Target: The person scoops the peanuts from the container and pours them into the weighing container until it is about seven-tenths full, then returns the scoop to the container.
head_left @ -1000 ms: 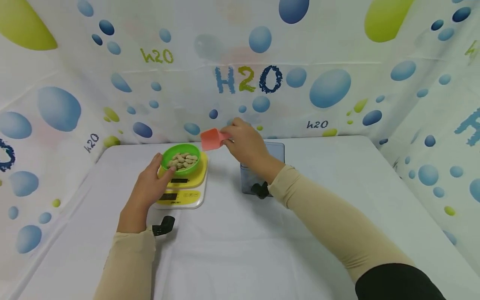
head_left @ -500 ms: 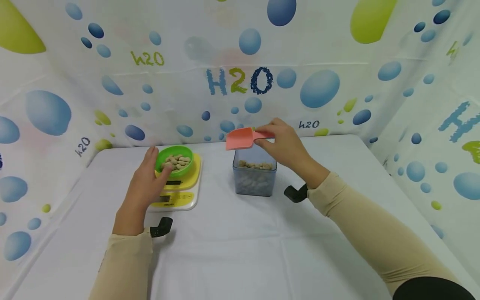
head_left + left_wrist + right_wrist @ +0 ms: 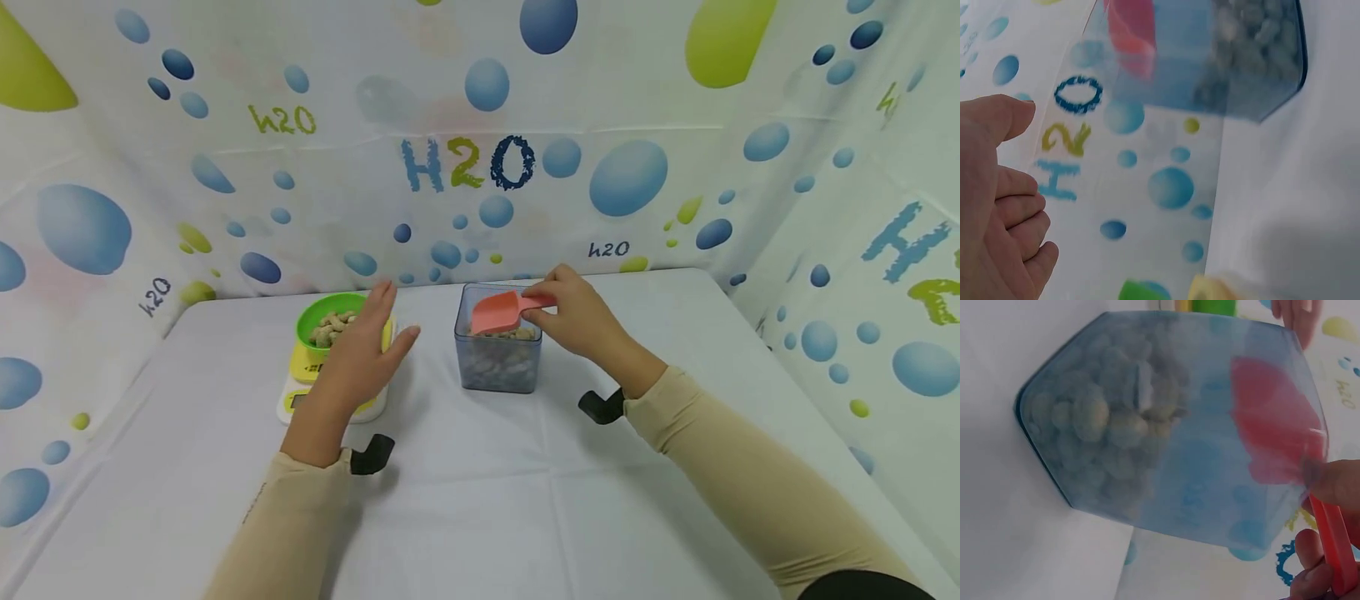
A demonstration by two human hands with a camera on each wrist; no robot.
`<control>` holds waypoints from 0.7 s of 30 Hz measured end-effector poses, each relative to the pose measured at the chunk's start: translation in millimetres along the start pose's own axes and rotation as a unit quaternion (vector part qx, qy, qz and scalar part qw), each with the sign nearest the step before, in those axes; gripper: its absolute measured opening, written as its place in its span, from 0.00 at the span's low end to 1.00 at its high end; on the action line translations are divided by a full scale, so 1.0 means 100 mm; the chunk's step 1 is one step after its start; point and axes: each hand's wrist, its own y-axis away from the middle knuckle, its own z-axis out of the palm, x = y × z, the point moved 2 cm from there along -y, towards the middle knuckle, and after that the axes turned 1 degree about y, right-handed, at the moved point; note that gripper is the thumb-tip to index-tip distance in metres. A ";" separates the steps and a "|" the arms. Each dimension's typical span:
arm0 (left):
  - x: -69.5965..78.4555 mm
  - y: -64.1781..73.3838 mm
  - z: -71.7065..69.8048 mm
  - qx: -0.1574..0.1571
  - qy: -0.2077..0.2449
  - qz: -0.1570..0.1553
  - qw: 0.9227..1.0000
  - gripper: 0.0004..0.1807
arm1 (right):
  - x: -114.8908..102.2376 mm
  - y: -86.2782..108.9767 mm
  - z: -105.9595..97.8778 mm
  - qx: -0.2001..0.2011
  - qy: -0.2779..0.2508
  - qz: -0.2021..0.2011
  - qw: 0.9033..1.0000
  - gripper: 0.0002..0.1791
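Observation:
My right hand (image 3: 581, 317) pinches the handle of a coral-red scoop (image 3: 497, 313). The scoop's blade dips into the mouth of a clear bluish square container (image 3: 498, 371), above the peanuts inside (image 3: 1110, 419). Through the container wall in the right wrist view the blade looks apart from the peanuts. My left hand (image 3: 358, 358) hangs with nothing in it, between the container and a green bowl (image 3: 306, 327), its fingers loosely extended. Peanuts (image 3: 330, 327) lie in the bowl, which stands on a yellow and white kitchen scale (image 3: 288, 407); the hand partly covers both.
A white cloth (image 3: 465, 500) covers the table. Behind and at the sides hangs a white curtain (image 3: 337, 158) with blue and green drops and H2O lettering. A black camera mount sits at each wrist.
The right hand has carried the scoop from beside the bowl rightward, then down into the container. My left hand has let go of the bowl and moved right. The head view has shifted slightly.

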 end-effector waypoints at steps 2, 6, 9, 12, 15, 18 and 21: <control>0.10 -0.04 0.08 -0.012 0.002 0.009 1.000 0.42 | 0.01 0.00 0.06 -0.009 -0.001 0.004 1.000 0.18; 0.25 -0.11 0.23 -0.030 -0.002 0.016 0.999 0.41 | 0.03 -0.01 0.13 -0.022 -0.007 0.012 1.000 0.18; 0.32 -0.14 0.33 -0.047 0.004 0.013 0.999 0.40 | 0.04 -0.03 0.16 -0.036 -0.017 0.016 0.999 0.17; 0.36 -0.16 0.41 -0.060 0.018 0.008 0.998 0.39 | 0.05 -0.05 0.18 -0.052 -0.025 0.021 0.998 0.18; 0.37 -0.18 0.48 -0.061 0.023 0.007 0.998 0.38 | 0.06 -0.07 0.19 -0.062 -0.026 0.019 0.998 0.18; 0.37 -0.18 0.52 -0.052 0.026 0.011 0.998 0.38 | 0.07 -0.11 0.18 -0.068 -0.026 0.010 0.997 0.18; 0.38 -0.18 0.54 -0.042 0.025 0.015 0.999 0.38 | 0.11 -0.17 0.18 -0.073 -0.029 0.010 0.997 0.18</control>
